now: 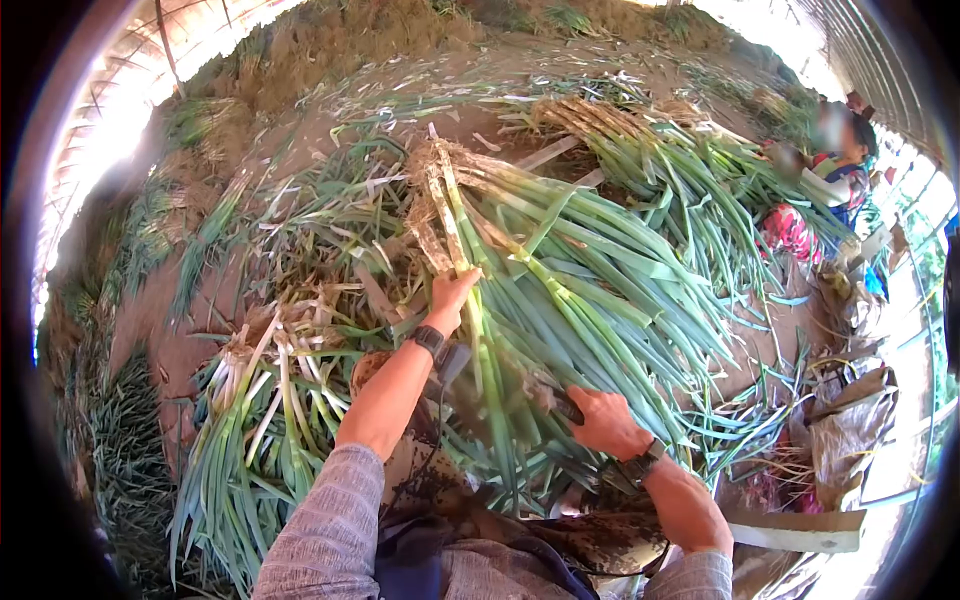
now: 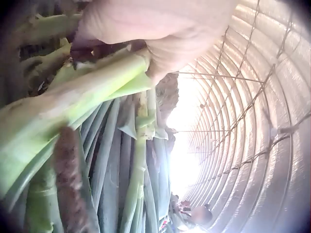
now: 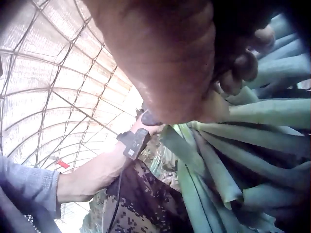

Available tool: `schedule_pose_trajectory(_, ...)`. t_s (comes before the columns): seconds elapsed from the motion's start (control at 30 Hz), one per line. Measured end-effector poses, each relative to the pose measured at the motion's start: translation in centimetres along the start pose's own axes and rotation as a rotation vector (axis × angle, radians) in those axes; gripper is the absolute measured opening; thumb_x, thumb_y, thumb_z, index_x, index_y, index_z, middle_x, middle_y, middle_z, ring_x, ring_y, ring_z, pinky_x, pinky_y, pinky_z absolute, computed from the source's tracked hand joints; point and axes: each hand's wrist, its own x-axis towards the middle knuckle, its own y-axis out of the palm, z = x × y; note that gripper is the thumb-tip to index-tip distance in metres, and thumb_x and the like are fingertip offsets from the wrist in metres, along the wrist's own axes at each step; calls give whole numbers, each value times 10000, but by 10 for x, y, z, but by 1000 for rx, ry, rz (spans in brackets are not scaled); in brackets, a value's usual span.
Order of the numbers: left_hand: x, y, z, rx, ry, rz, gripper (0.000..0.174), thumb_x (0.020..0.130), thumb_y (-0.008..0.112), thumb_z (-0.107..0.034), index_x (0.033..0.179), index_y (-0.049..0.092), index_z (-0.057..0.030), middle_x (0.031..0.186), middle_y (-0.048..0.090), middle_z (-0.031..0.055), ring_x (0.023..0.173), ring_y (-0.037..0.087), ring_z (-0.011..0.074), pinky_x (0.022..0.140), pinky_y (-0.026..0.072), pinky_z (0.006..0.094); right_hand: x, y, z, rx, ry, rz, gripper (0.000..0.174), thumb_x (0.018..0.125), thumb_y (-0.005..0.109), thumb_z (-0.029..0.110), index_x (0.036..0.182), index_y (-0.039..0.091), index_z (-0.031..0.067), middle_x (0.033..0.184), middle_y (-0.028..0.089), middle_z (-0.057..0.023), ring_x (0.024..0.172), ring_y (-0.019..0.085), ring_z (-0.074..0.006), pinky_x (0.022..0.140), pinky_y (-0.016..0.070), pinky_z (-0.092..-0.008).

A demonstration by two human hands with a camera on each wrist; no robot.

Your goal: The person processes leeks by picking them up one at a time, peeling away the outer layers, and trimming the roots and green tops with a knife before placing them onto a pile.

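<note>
My left hand [image 1: 452, 300] grips a long green onion [image 1: 452, 215] by its pale stalk, the root end pointing away and the leaves hanging back toward my lap. In the left wrist view the stalk [image 2: 92, 85] runs out from under the hand. My right hand [image 1: 608, 420] curls round the dark handle of a knife [image 1: 540, 390], whose brownish blade is blurred beside the leaves. That blade also shows as a rusty brown strip [image 2: 70, 177] in the left wrist view. Beneath both hands spreads a big heap of green onions [image 1: 610, 270], roots at the far end.
Another bunch of green onions [image 1: 270, 400] lies at my left. A further row [image 1: 670, 160] lies beyond the heap. Loose leaves and soil-covered roots litter the ground. Another person [image 1: 840, 180] sits at the far right; a pale board [image 1: 795, 530] juts out near my right elbow.
</note>
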Motion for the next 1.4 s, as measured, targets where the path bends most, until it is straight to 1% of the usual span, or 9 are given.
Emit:
schedule_pose_trajectory(0.5,-5,-15,8,52,-128,131,336,840,792,-311,1015,722,-32,917,664,4,748,591,114,687,488,321,-5,-1,-4,-9,9,72,326,760,655,175,1058,576,70,907,674,-180,856,649,-401,724,513,-499)
schedule_pose_trajectory(0.67,-5,-22,27,262,80,92,312,853,745,-307,947,739,-9,765,663,7,695,582,118,651,457,320,-12,20,-3,-56,-48,97,309,750,657,191,1024,592,64,867,670,-184,856,646,-402,736,512,-503)
schedule_pose_trajectory(0.77,-9,-27,37,630,197,105,520,883,611,-502,1003,708,-5,891,694,238,870,659,418,763,493,464,-6,17,-2,-83,14,157,309,763,640,218,1036,594,80,886,676,-186,855,650,-403,728,511,-508)
schedule_pose_trajectory(0.9,-31,-36,71,679,333,41,530,897,566,-352,1269,564,25,1093,641,302,1018,605,470,864,488,496,-3,10,2,-62,88,166,277,814,613,268,1033,605,99,848,677,-205,824,644,-430,720,493,-547)
schedule_pose_trajectory(0.93,-44,-37,80,686,411,-31,509,896,570,-332,1258,561,25,1019,669,254,957,634,436,823,491,487,-4,13,1,-45,93,165,265,803,605,249,1025,607,103,854,677,-207,825,644,-431,720,491,-551)
schedule_pose_trajectory(1.0,-73,-44,52,606,-104,313,443,920,574,-288,1234,574,25,1014,659,196,954,636,331,782,470,466,-4,16,-1,-39,91,151,256,793,598,230,1016,609,107,860,678,-210,826,643,-433,720,489,-554)
schedule_pose_trajectory(1.1,-65,-63,119,548,98,231,424,916,614,-309,1172,597,29,1012,651,211,945,624,334,771,458,466,-3,15,-1,-44,75,182,249,787,599,228,1007,609,111,836,671,-210,817,631,-445,703,489,-547)
schedule_pose_trajectory(1.23,-79,-61,75,565,141,270,355,939,613,-307,977,625,45,735,603,112,671,535,211,635,424,413,-6,8,-1,44,32,63,284,808,623,268,1054,631,125,807,667,-201,796,625,-443,690,490,-539)
schedule_pose_trajectory(1.4,-83,-52,59,389,238,236,300,958,607,-266,897,637,26,632,484,3,612,436,107,561,374,340,-4,-3,-1,81,15,33,347,804,652,304,1110,649,142,818,676,-179,813,631,-426,700,492,-528)
